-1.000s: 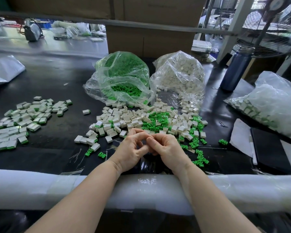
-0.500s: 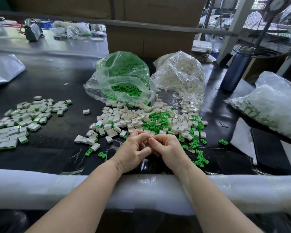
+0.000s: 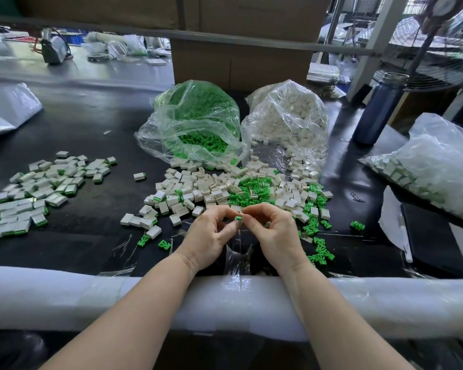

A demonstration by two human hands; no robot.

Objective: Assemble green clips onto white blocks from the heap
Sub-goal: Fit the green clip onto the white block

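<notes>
Black bench [image 3: 78, 134], heap [image 3: 225, 188] behind; both hands, left hand [image 3: 211, 233] and right hand [image 3: 273, 231], are pinching a green clip [image 3: 238, 218]; misaligned, it could be slipping out

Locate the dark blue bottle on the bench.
In the head view, the dark blue bottle stands upright at far right, right of the bag of white blocks.

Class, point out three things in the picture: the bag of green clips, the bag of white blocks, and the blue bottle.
bag of green clips [image 3: 195, 121]: head view, bulging side.
bag of white blocks [image 3: 286, 116]: head view, front face.
blue bottle [image 3: 377, 110]: head view, body.
</notes>
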